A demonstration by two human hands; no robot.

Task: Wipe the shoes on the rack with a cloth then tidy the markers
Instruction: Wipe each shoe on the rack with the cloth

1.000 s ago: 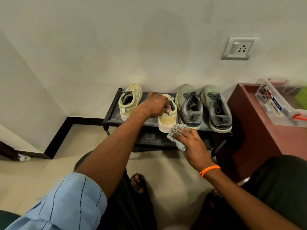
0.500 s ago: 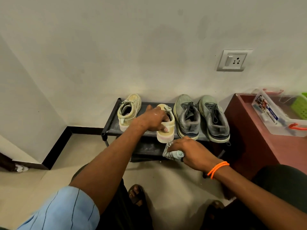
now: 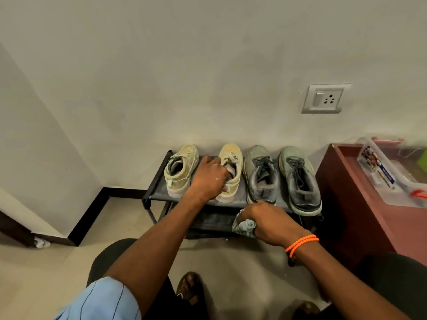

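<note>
No legible text
Printed label on pack (image 3: pixel 379 170) in clear box (image 3: pixel 392 197) at right: picture and a blue strip with white lettering, too small and blurred to read
</note>
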